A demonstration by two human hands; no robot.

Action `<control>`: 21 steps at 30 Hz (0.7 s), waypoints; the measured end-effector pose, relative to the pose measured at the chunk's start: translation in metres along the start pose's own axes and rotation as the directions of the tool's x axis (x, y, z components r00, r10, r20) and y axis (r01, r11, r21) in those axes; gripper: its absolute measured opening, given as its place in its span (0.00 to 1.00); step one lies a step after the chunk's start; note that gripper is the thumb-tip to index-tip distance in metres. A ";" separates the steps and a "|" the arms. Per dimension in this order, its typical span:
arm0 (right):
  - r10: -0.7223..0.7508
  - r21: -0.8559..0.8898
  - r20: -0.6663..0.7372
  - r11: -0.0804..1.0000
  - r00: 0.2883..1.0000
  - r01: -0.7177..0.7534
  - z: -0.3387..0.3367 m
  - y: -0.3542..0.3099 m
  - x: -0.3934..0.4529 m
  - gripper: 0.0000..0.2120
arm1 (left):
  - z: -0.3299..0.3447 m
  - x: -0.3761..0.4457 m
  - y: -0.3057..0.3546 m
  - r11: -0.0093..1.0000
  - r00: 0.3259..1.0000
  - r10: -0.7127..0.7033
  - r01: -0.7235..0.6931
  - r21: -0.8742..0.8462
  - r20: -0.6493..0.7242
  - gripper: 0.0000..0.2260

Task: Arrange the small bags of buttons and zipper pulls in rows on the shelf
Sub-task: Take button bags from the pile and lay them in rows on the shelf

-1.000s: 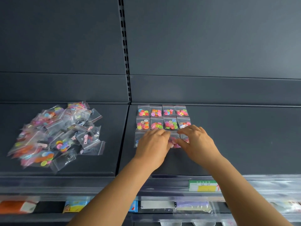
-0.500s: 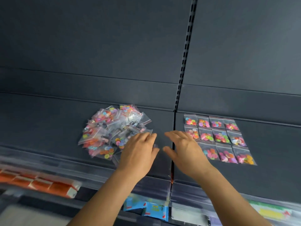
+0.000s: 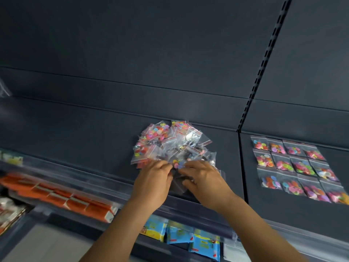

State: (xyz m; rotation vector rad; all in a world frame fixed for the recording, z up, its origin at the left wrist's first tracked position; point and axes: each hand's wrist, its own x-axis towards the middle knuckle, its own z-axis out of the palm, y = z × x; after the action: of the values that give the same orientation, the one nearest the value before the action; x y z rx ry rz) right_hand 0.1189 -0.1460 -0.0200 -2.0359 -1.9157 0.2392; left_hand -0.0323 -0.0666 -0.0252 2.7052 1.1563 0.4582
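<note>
A loose heap of small clear bags with coloured buttons and dark zipper pulls lies on the dark shelf. Both my hands are at the heap's near edge. My left hand and my right hand have curled fingers on the bags at the front of the heap; a small bag of buttons shows between their fingertips. On the shelf section to the right, three rows of button bags lie flat side by side.
A slotted upright divides the two shelf sections. A clear price rail runs along the shelf's front edge. Below hang orange packets at left and blue packets under my arms.
My view swung left, from the rows to the heap. Both hands left the rows and moved onto the front of the heap, fingers now curling on bags.
</note>
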 end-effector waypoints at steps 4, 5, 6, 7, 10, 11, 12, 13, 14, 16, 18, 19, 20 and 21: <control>0.040 -0.057 0.025 0.998 0.999 -0.038 0.012 -0.006 0.004 0.17 | 0.001 0.000 -0.012 0.998 1.000 -0.009 0.010 -0.066 0.018 0.20; 0.058 -0.064 0.019 0.996 0.998 -0.057 0.012 -0.005 0.005 0.17 | 0.001 0.000 -0.016 0.997 1.000 -0.017 0.019 -0.077 0.024 0.21; 0.073 -0.075 0.015 0.995 0.997 -0.072 0.011 -0.004 0.006 0.17 | 0.001 0.001 -0.019 0.996 0.999 -0.024 0.027 -0.084 0.030 0.23; 0.087 -0.084 0.012 0.993 0.996 -0.086 0.010 -0.003 0.007 0.17 | 0.000 0.001 -0.023 0.996 0.999 -0.029 0.032 -0.085 0.036 0.23; 0.129 -0.075 -0.029 0.989 0.991 -0.131 0.007 -0.003 0.012 0.15 | -0.001 0.003 -0.031 0.998 0.999 -0.019 0.022 -0.058 0.044 0.22; 0.141 -0.066 -0.049 0.987 0.989 -0.144 0.006 -0.005 0.014 0.16 | -0.001 0.004 -0.031 0.999 0.999 -0.013 0.014 -0.044 0.036 0.21; 0.148 -0.063 -0.063 0.986 0.987 -0.152 0.007 -0.007 0.016 0.17 | -0.001 0.004 -0.032 1.000 1.000 -0.008 0.009 -0.029 0.028 0.21; 0.146 -0.071 -0.066 0.986 0.987 -0.150 0.007 -0.009 0.017 0.18 | 0.000 0.004 -0.032 1.000 1.000 -0.006 0.007 -0.014 0.022 0.20; 0.135 -0.085 -0.059 0.986 0.989 -0.140 0.008 -0.011 0.018 0.19 | 0.000 0.004 -0.032 1.000 1.000 -0.007 0.007 0.001 0.013 0.20; 0.103 -0.101 -0.034 0.989 0.994 -0.106 0.010 -0.014 0.021 0.18 | 0.000 0.005 -0.034 1.000 1.000 -0.015 0.016 0.022 -0.016 0.20; 0.082 -0.095 -0.036 0.992 0.996 -0.085 0.010 -0.016 0.023 0.14 | -0.002 0.005 -0.037 0.998 0.998 -0.043 0.044 0.035 -0.043 0.22; 0.086 -0.089 -0.059 0.992 0.995 -0.091 0.010 -0.017 0.025 0.12 | -0.003 0.005 -0.039 0.997 0.997 -0.062 0.064 0.043 -0.049 0.23; 0.102 -0.077 -0.091 0.991 0.991 -0.110 0.008 -0.017 0.027 0.12 | -0.004 0.004 -0.041 0.995 0.996 -0.080 0.082 0.049 -0.047 0.25; 0.127 -0.061 -0.119 0.989 0.985 -0.135 0.007 -0.017 0.030 0.12 | -0.004 0.004 -0.043 0.994 0.995 -0.093 0.095 0.049 -0.036 0.26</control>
State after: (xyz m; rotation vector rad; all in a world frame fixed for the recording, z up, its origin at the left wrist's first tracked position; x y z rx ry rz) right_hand 0.1029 -0.1143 -0.0172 -2.1736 -1.7466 0.0860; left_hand -0.0605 -0.0344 -0.0320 2.6803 1.3153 0.4682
